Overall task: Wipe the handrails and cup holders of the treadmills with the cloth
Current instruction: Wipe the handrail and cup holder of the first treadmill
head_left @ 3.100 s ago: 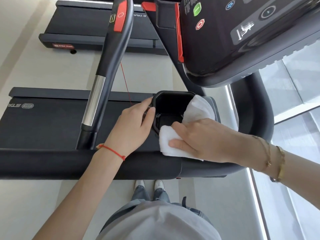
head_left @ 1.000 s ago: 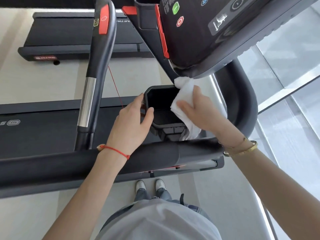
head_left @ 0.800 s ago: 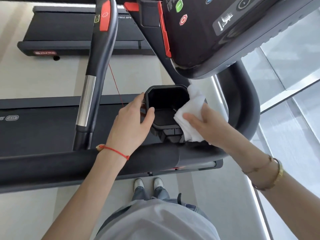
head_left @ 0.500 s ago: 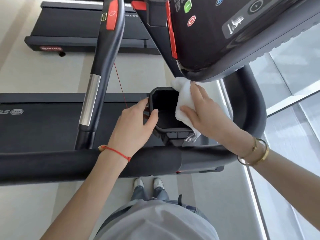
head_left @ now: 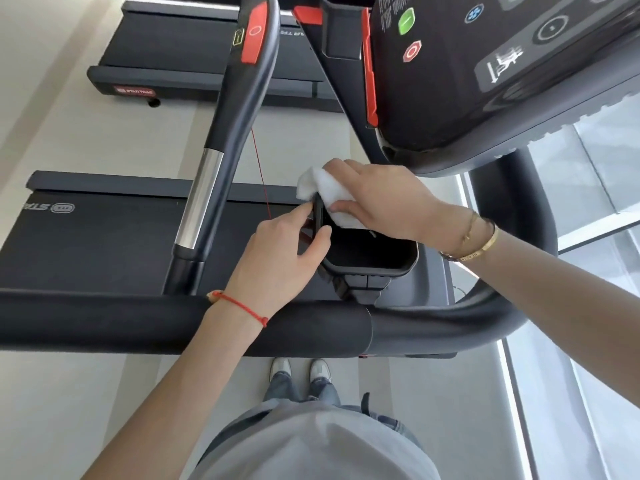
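Cup holder (head_left: 370, 258) rim is pinched steady by left hand (head_left: 277, 258); white cloth (head_left: 329, 195) is gripped by right hand (head_left: 384, 199), pressed on far rim for wiping.

Cloth (head_left: 329, 192) looking soft white fabric, slightly crumpled. Cup holder (head_left: 370, 258) showing matt black plastic. Front handrail (head_left: 138, 323) appearing matt black, foam-like, smooth. Side handrail (head_left: 239, 109) showing satin black plastic, with a brushed shiny metal sleeve (head_left: 199, 199). Console (head_left: 467, 74) looking glossy black.
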A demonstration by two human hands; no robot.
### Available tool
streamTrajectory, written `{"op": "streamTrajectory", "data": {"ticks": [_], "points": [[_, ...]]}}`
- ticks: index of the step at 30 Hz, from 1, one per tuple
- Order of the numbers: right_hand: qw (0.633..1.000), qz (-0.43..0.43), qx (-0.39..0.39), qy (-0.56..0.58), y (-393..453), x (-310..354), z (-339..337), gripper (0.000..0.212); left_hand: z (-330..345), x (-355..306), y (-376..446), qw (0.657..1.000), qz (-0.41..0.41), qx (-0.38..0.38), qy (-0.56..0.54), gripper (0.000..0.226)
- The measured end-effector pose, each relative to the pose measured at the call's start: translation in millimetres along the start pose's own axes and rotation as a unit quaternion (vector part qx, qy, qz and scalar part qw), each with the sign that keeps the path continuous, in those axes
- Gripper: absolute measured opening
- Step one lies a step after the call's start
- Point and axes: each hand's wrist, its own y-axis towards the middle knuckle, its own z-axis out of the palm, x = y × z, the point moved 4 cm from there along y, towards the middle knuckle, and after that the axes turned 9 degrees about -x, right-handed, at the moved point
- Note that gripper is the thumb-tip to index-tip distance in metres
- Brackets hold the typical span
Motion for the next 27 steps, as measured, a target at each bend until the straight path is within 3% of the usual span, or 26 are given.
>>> {"op": "streamTrajectory", "data": {"ticks": [6,14,17,23,27], "points": [[0.995,0.09,-0.014,0.036,-38.6,-22.8,-5.4,0.041,-2.0,-2.6,-1.4,1.0,0.007,-0.008,-0.014,0.041],[1.0,-0.018,0.012,-0.01,6.6,3.7,1.6,0.036,-0.4,-0.7,-0.8,1.0,0.014,-0.011,0.002,0.036],[1.0,-0.022,-0.002,0.0,5.5,0.5,2.8,0.039,-0.4,0.1,-1.3,1.0,0.015,-0.01,-0.001,0.034],[0.998,0.056,0.003,-0.034,-20.3,-10.4,-1.9,0.037,-0.8,-0.4,-1.3,1.0,0.011,-0.007,-0.012,0.044],[0.989,0.142,0.023,0.043,-47.1,-16.3,-10.1,0.041,-0.6,-0.8,0.0,1.0,0.016,-0.009,-0.013,0.041]]}}
